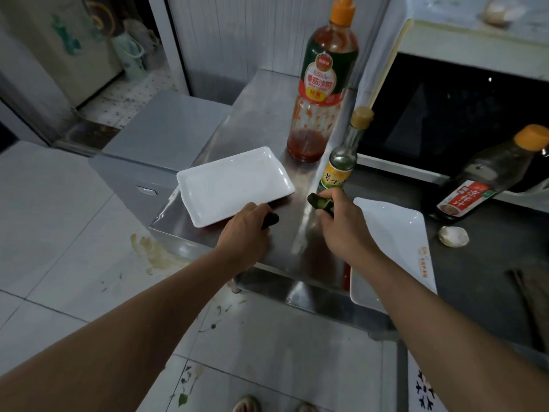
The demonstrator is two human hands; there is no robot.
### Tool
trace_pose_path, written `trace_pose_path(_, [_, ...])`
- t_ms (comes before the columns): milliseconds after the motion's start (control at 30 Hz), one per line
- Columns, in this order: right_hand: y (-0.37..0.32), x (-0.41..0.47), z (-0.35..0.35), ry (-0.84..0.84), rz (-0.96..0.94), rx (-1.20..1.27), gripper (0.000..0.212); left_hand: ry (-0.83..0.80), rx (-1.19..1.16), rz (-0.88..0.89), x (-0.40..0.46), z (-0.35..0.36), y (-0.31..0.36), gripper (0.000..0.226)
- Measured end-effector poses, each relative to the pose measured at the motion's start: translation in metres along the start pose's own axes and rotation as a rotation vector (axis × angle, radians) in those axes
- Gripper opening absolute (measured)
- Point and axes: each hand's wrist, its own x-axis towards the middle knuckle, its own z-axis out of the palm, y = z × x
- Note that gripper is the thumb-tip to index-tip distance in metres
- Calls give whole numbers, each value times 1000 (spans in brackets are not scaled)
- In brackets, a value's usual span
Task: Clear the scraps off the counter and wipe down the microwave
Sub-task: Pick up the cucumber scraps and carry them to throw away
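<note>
Floor: tiles nearest the camera carry green scraps [182, 398] and a brownish smear [154, 254]; toes of two feet show at the bottom edge.
Left hand [245, 230]: fingers curled round a dark piece [269, 220], likely a vegetable scrap, at the near corner of the left white tray [234, 185].
Right hand [341, 223]: pinches a dark green peel-like scrap [319, 203], just in front of the small green-label bottle [340, 162].
Bench [261, 123]: stainless steel, reddish stains showing near the tray's front edge.
Other items: tall ketchup bottle [323, 93] behind the tray; second white tray [395, 251] under the right forearm; dark sauce bottle [487, 179] leaning in front of the microwave [445, 114]; a pale clove-like object [453, 236] on the dark surface.
Task status (judged): scrap collection under way; microwave not yet wiped.
Risk 1: right hand sits close to the small bottle, so a careless lift could knock it over.
Risk 2: loose grip on slippery peel would drop more onto the floor (already littered).
Risk 3: right forearm could drag the second tray, which overhangs the bench edge.
</note>
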Motion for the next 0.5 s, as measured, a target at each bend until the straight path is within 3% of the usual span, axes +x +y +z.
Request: trace_pose_path(500, [38, -2, -45, 36, 65, 85, 31, 16, 5, 51, 23, 26, 50, 22])
